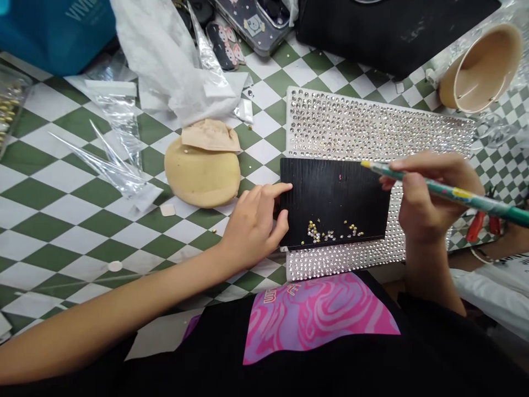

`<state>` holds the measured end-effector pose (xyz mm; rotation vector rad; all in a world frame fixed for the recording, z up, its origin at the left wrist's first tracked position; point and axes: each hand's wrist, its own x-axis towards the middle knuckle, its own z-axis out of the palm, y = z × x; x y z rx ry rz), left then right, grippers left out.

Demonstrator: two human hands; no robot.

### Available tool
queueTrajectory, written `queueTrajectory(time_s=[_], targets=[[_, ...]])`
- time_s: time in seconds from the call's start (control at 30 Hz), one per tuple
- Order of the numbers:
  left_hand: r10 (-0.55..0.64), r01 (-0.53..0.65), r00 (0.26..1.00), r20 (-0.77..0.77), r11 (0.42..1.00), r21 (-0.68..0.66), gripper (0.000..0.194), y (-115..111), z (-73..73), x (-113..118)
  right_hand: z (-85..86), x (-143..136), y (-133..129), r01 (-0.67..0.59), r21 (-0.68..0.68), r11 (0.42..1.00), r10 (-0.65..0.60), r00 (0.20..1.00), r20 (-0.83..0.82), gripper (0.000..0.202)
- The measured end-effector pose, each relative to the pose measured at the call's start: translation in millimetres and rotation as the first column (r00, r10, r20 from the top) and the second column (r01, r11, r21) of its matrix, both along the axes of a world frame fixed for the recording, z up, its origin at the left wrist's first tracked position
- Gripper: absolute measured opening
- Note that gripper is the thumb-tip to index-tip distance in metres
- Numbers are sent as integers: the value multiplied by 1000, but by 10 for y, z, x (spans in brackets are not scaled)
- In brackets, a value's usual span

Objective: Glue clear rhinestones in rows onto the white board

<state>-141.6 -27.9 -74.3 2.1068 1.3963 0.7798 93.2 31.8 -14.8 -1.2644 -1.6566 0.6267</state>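
My left hand [258,223] rests at the left edge of a black ridged board [330,198], its index finger and thumb spread on the edge. In my right hand [430,190] is a green pen-like stick [450,193], gripped between the fingers. Its yellow tip is over the board's top right part. Small gold and clear rhinestones [317,234] lie scattered along the board's lower edge. Beneath the board is a white sheet covered in rows of rhinestones [372,127], which shows above, below and to the right of it.
A yellow oval pad [202,176] with a beige piece [210,135] on it lies left of the board. Clear plastic cones [111,171], white tissue [152,60], a phone case [254,25], a black case [384,33] and a tan cup [481,69] surround the work area.
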Motion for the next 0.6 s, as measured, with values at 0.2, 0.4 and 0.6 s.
queueTrajectory(time_s=[0.2, 0.4, 0.6], targets=[[9, -9, 1000, -3, 1000, -1, 34, -1, -6, 13, -63, 119, -486, -343, -205, 917, 347, 938, -18, 24], [10, -10, 1000, 3, 1000, 19, 34, -10, -15, 16, -151, 137, -571, -433, -173, 885, 439, 899, -1, 20], [14, -14, 1000, -11, 1000, 27, 34, -9, -13, 23, -165, 133, -589, -429, -167, 888, 438, 899, 24, 19]])
